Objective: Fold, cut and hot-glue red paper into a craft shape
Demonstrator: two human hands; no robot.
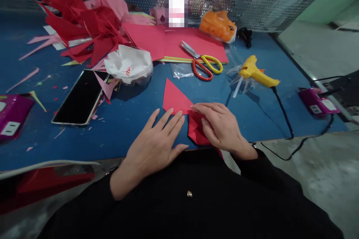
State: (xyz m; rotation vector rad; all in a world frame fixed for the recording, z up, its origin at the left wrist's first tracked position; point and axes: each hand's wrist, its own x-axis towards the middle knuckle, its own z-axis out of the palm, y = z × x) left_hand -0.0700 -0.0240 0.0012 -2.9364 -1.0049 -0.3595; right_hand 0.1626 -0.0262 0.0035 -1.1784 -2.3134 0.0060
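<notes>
A folded piece of red paper [177, 99] lies on the blue table near its front edge, its pointed end away from me. My left hand [158, 142] rests flat with fingers spread, its fingertips on the paper's lower edge. My right hand [221, 125] is closed, thumb and fingers pressed together at the paper's right corner. Partly under the right hand is a darker red folded paper piece [196, 130]; the palm hides the rest of it.
Scissors [200, 58] lie on red paper sheets [146, 39] at the back. Right of them is a yellow glue gun [256, 71] with a cord. Leftward are a white paper bowl shape [127, 63], a phone [81, 99], red paper scraps [84, 22] and a purple power strip [15, 114].
</notes>
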